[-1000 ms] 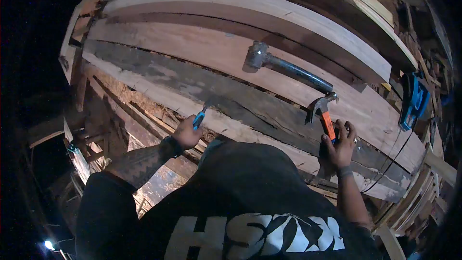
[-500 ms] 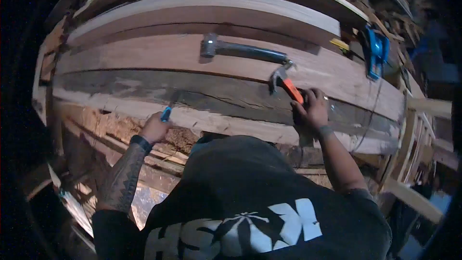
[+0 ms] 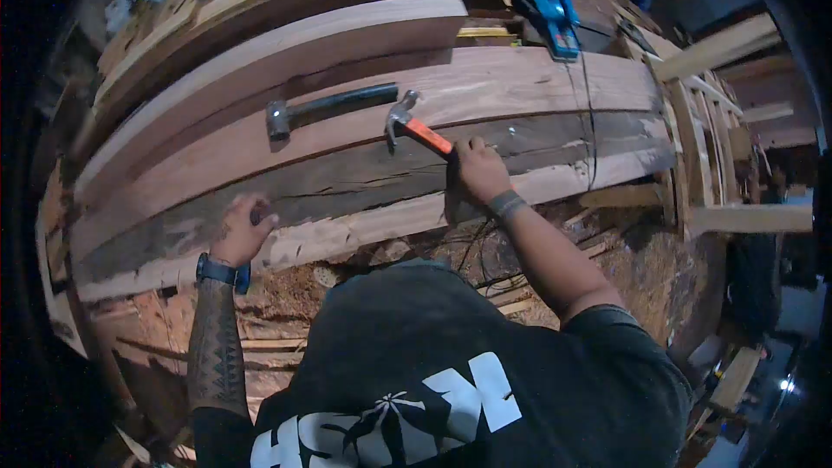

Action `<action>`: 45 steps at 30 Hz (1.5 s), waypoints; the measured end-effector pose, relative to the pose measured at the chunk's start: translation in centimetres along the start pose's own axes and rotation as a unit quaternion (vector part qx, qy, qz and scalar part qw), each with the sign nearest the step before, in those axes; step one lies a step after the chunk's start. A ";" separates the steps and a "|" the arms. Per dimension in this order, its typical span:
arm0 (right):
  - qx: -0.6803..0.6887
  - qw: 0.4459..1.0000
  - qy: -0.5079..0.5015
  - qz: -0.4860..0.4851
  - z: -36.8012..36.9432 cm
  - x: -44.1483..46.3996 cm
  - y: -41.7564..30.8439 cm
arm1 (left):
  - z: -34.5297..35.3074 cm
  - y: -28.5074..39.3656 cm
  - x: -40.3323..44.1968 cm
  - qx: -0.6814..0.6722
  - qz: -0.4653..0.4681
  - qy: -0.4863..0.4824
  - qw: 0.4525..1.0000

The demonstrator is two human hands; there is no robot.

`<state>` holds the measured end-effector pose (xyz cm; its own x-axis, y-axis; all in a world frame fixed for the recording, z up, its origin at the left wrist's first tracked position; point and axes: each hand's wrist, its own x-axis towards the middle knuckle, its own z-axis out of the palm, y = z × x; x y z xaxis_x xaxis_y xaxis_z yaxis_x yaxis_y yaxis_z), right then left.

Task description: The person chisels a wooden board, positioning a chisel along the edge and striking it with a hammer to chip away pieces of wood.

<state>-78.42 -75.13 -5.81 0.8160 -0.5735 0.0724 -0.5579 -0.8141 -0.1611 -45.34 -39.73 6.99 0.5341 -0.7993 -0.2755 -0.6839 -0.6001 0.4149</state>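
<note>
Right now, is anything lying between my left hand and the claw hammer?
Nothing visible: only bare planks separate your left hand from the claw hammer. The mallet lies beyond, off that line.

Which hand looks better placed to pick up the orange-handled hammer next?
Probably the right hand: its fingers are already at the grip end of the orange-handled hammer. The left hand is farther off, by the planks; whether it holds anything is unclear.

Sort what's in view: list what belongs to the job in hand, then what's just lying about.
Likely in the job:
- orange-handled claw hammer, in the right hand
- dark plank, beneath the claw hammer

Apparently lying about, untouched:
- dark-handled sledgehammer
- blue power tool
</note>
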 end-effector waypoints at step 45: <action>0.381 0.707 0.214 0.556 3.0 -15.7 20.8 | 16.0 8.2 10.2 0.117 0.196 0.078 0.970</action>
<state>-102.40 -82.75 -13.23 -0.2751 -0.9282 -0.2507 -0.4417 0.3536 -0.8245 -53.45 -53.31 -6.25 0.2667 -0.9638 0.0063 -0.9342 -0.2569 0.2475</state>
